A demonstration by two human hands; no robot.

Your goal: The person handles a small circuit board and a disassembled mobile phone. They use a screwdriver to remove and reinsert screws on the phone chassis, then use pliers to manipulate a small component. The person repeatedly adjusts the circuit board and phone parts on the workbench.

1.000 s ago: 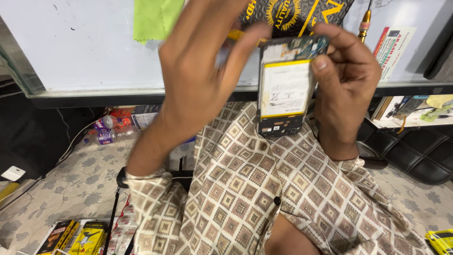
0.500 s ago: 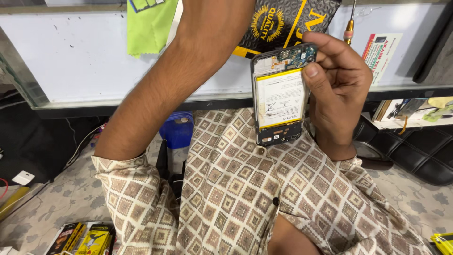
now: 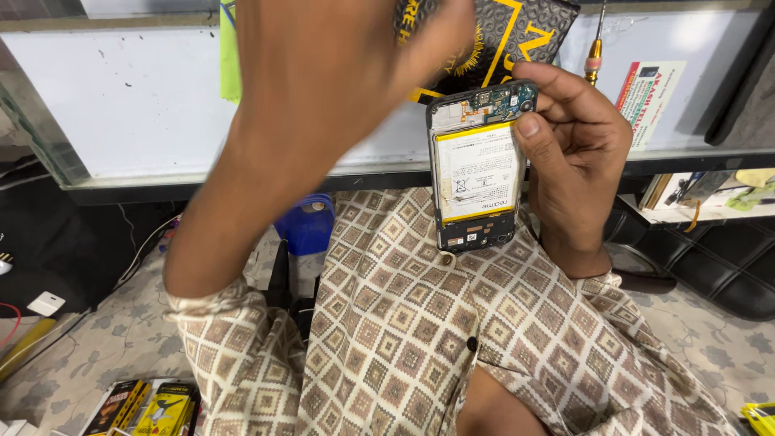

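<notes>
A: Head view: where is the opened phone [image 3: 474,165]?
B: Just before the bench [image 3: 145,105], gripped by the right hand [image 3: 577,153].
A: The left hand [image 3: 339,73]?
B: Blurred beside the phone; grip unclear.

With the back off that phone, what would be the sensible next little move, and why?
Probably bring the left hand back down to the opened phone. The right hand holds it upright alone, battery and circuit board exposed, while the left hand is raised, blurred and holds nothing that can be made out.
</notes>
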